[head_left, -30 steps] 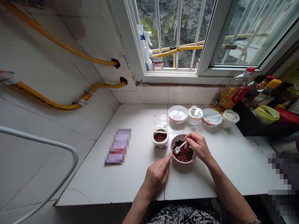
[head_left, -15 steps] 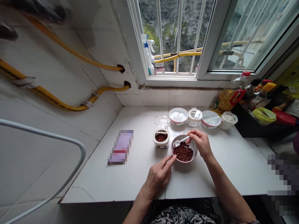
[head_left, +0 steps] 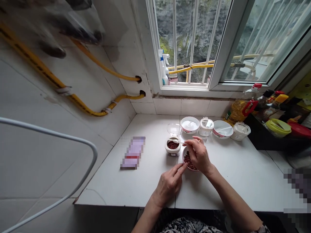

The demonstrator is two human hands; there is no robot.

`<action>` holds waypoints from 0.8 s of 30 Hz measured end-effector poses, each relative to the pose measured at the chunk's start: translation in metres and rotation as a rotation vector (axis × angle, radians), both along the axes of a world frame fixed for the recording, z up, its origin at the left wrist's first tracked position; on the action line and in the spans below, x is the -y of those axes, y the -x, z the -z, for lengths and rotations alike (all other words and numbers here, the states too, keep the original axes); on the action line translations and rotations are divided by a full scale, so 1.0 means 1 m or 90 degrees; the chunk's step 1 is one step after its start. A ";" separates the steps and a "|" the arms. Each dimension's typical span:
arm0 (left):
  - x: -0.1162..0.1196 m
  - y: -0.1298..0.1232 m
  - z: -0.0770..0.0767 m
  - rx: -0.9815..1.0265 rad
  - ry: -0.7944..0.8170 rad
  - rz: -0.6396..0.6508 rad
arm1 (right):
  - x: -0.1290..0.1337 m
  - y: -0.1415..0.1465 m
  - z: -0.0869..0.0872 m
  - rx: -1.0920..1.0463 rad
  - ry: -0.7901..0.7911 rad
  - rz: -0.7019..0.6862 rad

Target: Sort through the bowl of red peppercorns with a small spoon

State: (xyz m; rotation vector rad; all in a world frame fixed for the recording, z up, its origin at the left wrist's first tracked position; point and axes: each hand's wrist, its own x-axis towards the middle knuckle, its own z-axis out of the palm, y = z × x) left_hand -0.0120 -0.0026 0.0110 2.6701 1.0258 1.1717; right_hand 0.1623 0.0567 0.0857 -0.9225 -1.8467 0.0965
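Observation:
My right hand pinches a small white spoon by its handle. The spoon's scoop is over the mouth of a small white jar, whose clear lid stands open behind. Dark red, peppercorn-like grains fill part of the jar. Just right of it, a white bowl with a pink rim holds more of these grains; my right hand covers much of it. With its fingers at the near left rim, my left hand holds the bowl. What lies in the scoop is too small to tell.
Behind stand a bowl of white granules, a clear-lidded jar, a bowl with a white spoon and another jar. An oil bottle and several seasonings are at the right. A blurred purple packet lies left.
My right hand has moved the spoon left from above the bowl to the jar's mouth. My left hand stays at the bowl's rim. The camera view has shifted.

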 end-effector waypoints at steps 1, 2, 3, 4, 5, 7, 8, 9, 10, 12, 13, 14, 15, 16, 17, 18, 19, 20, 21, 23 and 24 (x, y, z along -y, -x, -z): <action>0.000 0.000 0.000 -0.003 -0.001 -0.001 | 0.001 -0.005 -0.003 -0.011 0.003 0.015; 0.000 0.000 -0.001 -0.004 -0.003 -0.003 | 0.003 -0.011 -0.006 -0.018 0.018 0.033; 0.000 0.000 -0.001 -0.004 -0.005 -0.004 | 0.005 -0.018 -0.009 -0.020 0.048 0.055; 0.000 0.000 -0.001 -0.002 -0.008 -0.003 | 0.007 -0.026 -0.013 -0.015 0.077 0.069; 0.000 0.000 -0.002 0.001 -0.010 -0.002 | 0.009 -0.033 -0.015 -0.001 0.112 0.079; 0.001 0.000 -0.003 0.009 -0.018 0.011 | 0.011 -0.046 -0.016 0.030 0.170 0.089; 0.001 0.001 -0.003 0.011 -0.019 0.013 | 0.012 -0.050 -0.015 0.046 0.194 0.086; 0.001 0.001 -0.004 0.012 -0.023 0.016 | 0.012 -0.052 -0.012 0.060 0.215 0.077; 0.001 0.001 -0.004 0.004 -0.023 0.022 | 0.012 -0.053 -0.008 0.072 0.232 0.064; 0.001 0.001 -0.005 -0.004 -0.024 0.022 | 0.011 -0.050 0.000 0.082 0.264 0.037; 0.001 0.001 -0.005 -0.004 -0.026 0.021 | 0.011 -0.047 0.004 0.077 0.278 0.030; 0.001 0.001 -0.004 -0.006 -0.024 0.020 | 0.011 -0.045 0.007 0.066 0.290 0.029; 0.001 0.001 -0.004 -0.006 -0.023 0.020 | 0.011 -0.043 0.009 0.050 0.302 0.034; 0.002 0.001 -0.004 -0.008 -0.020 0.019 | 0.011 -0.042 0.011 0.030 0.316 0.042; 0.002 0.001 -0.004 -0.006 -0.020 0.018 | 0.011 -0.041 0.011 0.007 0.331 0.053; 0.002 0.001 -0.004 -0.004 -0.021 0.019 | 0.012 -0.042 0.011 -0.018 0.344 0.063; 0.002 0.001 -0.004 -0.005 -0.016 0.014 | 0.012 -0.043 0.010 -0.042 0.356 0.074; 0.002 0.001 -0.005 -0.004 -0.015 0.014 | 0.013 -0.045 0.009 -0.065 0.366 0.084; 0.002 0.001 -0.005 -0.004 -0.014 0.014 | 0.013 -0.046 0.009 -0.084 0.374 0.092; 0.002 0.001 -0.005 -0.005 -0.010 0.015 | 0.014 -0.049 0.007 -0.108 0.385 0.106; 0.002 0.001 -0.005 -0.006 -0.007 0.015 | 0.014 -0.049 0.007 -0.115 0.393 0.110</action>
